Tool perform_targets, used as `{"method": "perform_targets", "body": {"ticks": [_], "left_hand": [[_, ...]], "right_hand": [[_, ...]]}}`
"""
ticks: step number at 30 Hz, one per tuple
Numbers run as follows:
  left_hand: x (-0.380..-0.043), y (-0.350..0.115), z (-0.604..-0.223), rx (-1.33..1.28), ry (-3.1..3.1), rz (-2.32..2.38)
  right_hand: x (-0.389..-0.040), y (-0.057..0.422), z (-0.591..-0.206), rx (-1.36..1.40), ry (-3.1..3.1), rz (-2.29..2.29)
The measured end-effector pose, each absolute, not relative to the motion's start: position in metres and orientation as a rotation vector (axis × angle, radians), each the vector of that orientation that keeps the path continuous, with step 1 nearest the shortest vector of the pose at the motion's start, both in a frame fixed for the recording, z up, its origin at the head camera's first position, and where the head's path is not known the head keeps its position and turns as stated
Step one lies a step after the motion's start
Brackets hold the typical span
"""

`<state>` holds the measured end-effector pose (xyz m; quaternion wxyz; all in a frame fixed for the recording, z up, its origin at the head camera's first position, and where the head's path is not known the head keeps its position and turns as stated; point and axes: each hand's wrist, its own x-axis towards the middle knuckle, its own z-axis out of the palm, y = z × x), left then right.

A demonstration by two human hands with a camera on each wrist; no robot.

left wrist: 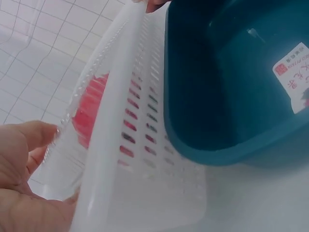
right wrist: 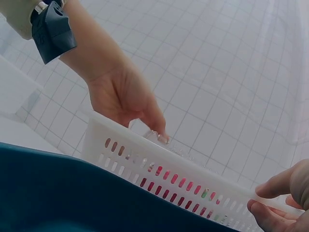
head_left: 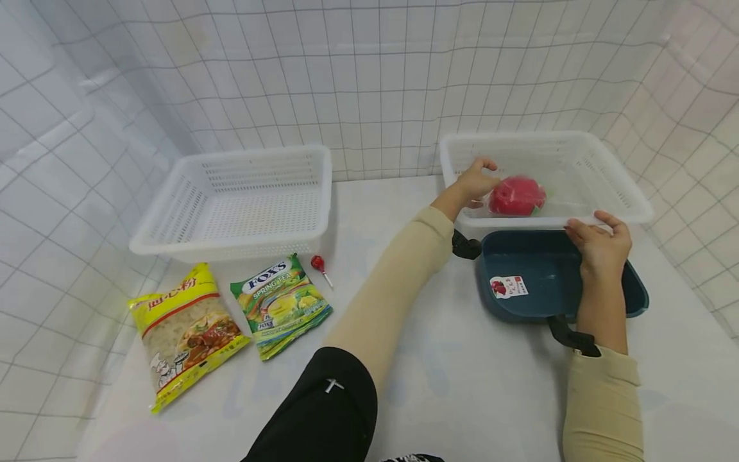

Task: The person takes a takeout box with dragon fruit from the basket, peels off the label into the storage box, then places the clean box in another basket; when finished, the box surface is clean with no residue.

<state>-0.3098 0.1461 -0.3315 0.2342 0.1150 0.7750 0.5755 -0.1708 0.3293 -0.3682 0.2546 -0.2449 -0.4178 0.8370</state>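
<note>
My left hand [head_left: 476,183] reaches over the near left part of the right white basket [head_left: 508,223]. Its fingers pinch the edge of a clear plastic pack [right wrist: 159,137], which has a pink-red, fruit-like item [head_left: 516,196] with a little green on it. That item lies inside the basket and shows through the slots in the left wrist view. At the basket's front rim, my right hand [head_left: 603,250] grips with thumb and fingers. Below its wrist is a dark teal basin [head_left: 545,305] with a white label [head_left: 509,287], close against the basket's front.
Another white basket [head_left: 254,212] stands at the back left. In front of it lie a yellow food bag [head_left: 187,333], a green Fox's candy bag [head_left: 280,305] and a red lollipop [head_left: 318,262]. Grid-patterned sheeting [head_left: 381,90] encloses the back and sides.
</note>
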Motion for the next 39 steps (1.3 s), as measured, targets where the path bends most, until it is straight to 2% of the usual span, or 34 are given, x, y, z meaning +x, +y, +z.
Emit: {"method": "perform_targets", "body": {"ticks": [12, 19, 27, 34, 39], "left_hand": [[-0.308, 0.144, -0.336, 0.279, 2.232, 1.476], [-0.308, 0.138, -0.335, 0.397, 2.373, 1.359], [-0.308, 0.130, -0.326, 0.586, 2.672, 0.872], [-0.306, 0.104, -0.318, 0.782, 2.690, 0.917], [-0.294, 0.073, -0.312, 0.843, 2.659, 0.972]], "right_hand": [[-0.176, 0.324, -0.369, -0.695, -1.175, 2.252], [-0.179, 0.320, -0.370, -0.707, -1.219, 2.253], [-0.178, 0.326, -0.367, -0.729, -1.393, 2.202], [-0.164, 0.338, -0.353, -0.749, -1.689, 2.084], [-0.152, 0.338, -0.337, -0.634, -1.716, 2.072]]}}
